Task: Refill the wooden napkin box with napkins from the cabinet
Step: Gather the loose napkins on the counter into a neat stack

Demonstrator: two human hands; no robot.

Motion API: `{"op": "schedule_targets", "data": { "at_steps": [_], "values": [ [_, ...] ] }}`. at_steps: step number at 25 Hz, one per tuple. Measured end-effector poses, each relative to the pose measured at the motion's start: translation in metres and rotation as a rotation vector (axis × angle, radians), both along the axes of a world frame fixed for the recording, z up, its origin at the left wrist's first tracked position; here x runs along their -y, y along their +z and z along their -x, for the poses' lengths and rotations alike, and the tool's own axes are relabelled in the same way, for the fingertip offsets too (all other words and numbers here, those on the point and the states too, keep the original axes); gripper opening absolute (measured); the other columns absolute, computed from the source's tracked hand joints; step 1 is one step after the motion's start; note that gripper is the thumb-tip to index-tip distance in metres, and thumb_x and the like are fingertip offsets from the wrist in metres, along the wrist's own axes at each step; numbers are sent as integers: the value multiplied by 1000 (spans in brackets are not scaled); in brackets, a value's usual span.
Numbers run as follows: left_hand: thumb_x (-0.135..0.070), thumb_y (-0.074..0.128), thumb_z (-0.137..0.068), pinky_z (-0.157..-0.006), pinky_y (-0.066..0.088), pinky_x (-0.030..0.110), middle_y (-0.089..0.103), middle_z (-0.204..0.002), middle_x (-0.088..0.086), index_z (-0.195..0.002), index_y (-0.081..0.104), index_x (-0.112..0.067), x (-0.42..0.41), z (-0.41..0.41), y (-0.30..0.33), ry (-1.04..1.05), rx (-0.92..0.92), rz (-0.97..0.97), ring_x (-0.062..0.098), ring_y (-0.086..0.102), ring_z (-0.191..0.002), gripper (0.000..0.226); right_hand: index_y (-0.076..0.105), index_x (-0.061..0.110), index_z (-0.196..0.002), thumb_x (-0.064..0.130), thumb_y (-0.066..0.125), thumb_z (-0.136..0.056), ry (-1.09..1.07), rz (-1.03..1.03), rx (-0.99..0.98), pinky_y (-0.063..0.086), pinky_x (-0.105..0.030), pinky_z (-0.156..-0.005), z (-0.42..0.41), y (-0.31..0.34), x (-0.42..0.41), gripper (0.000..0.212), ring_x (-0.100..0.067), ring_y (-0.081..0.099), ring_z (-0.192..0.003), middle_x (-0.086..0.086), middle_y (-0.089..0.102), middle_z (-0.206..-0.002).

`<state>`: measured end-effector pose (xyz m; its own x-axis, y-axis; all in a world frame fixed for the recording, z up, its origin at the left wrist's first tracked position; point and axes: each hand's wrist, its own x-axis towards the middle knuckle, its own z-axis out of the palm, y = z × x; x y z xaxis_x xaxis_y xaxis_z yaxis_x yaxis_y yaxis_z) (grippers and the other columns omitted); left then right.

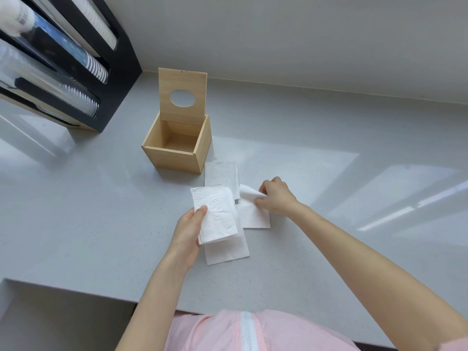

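Note:
The wooden napkin box (pixel 174 160) stands on the grey counter, its inside bare. Its lid (pixel 182 82), with an oval hole, is flipped upright at the back. Just in front of the box, my left hand (pixel 187 231) holds a small stack of folded white napkins (pixel 215 214) a little above the counter. My right hand (pixel 276 196) pinches the lifted corner of another napkin (pixel 253 214) that lies on the counter. One more napkin (pixel 221 173) lies flat next to the box, and another (pixel 225 252) lies under the held stack.
A black rack (pixel 111 79) holding sleeves of stacked cups stands at the back left against the wall. The counter's front edge (pixel 76 291) runs below my arms, with a step down at the left.

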<state>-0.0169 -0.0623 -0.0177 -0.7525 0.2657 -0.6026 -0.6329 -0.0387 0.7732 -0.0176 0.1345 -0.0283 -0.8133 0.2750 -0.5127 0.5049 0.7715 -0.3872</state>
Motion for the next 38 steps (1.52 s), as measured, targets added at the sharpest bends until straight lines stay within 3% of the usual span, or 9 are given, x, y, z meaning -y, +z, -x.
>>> {"op": "schedule_targets", "data": {
  "at_steps": [3, 6, 11, 15, 20, 28, 31, 35, 38],
  "values": [
    [-15, 39, -96, -59, 53, 17, 66, -91, -1, -103, 59, -12, 8, -2, 4, 9, 0, -4, 6, 66, -72, 21, 44, 13, -91, 13, 49, -86, -37, 29, -53, 36, -28, -69, -8, 0, 3, 7, -23, 41, -90, -6, 42, -101],
    [-16, 39, -96, -60, 54, 17, 66, -94, 1, -110, 57, -10, 20, -2, 6, -3, -2, 2, 9, 64, -78, 23, 48, 9, -111, 11, 47, -86, -206, 157, -125, 34, -25, -50, -18, 10, 4, 25, -24, 44, -84, -9, 50, -96],
    [-17, 38, -97, -67, 51, 21, 64, -101, 4, -113, 56, -10, 34, 3, 9, -29, -8, -23, 13, 62, -85, 25, 42, 14, -127, 11, 52, -87, -400, 264, -387, 39, -20, -55, -34, 38, 17, 41, -22, 51, -83, -11, 58, -99],
    [-19, 38, -97, -61, 54, 18, 66, -96, 1, -111, 57, -12, 41, 13, 14, -110, -17, -38, 10, 65, -79, 25, 45, 15, -120, 13, 60, -86, -429, 423, -549, 45, -23, -68, -32, 70, 45, 38, -21, 60, -85, -6, 66, -98],
    [-27, 36, -98, -72, 54, 28, 68, -112, 6, -118, 59, -11, 50, 25, 14, -181, -18, -79, 17, 67, -95, 35, 52, 7, -120, 3, 59, -88, -369, 980, -376, 52, -35, -85, -17, 87, 79, 33, -21, 65, -88, -5, 68, -97],
    [-42, 27, -98, -83, 53, 37, 71, -104, 3, -113, 63, -19, 50, 34, 12, -226, 22, -176, 17, 69, -92, 46, 47, 28, -104, 12, 60, -81, -153, 483, -262, 38, -15, -55, -1, 57, 105, 31, -6, 52, -72, 4, 56, -96],
    [-42, 30, -96, -76, 56, 31, 74, -95, -1, -106, 65, -22, 52, 37, 13, -281, 4, -192, 13, 70, -87, 42, 47, 22, -117, 14, 59, -82, -182, 463, -281, 39, -16, -55, 0, 52, 106, 38, -14, 52, -82, 3, 54, -98],
    [-43, 41, -89, -81, 55, 32, 71, -109, 6, -115, 63, -15, 53, 36, 11, -355, -16, -192, 21, 68, -99, 45, 45, 20, -122, 16, 59, -82, -217, 432, -267, 44, -24, -68, 1, 43, 109, 43, -17, 53, -88, -2, 57, -107],
    [-29, 44, -94, -72, 57, 26, 72, -103, 5, -118, 60, -9, 55, 34, 6, -353, -24, -130, 16, 70, -88, 35, 40, 21, -130, 19, 60, -83, -207, 419, -246, 44, -25, -72, 1, 39, 112, 51, -18, 53, -90, -3, 57, -109]
  ]
}}
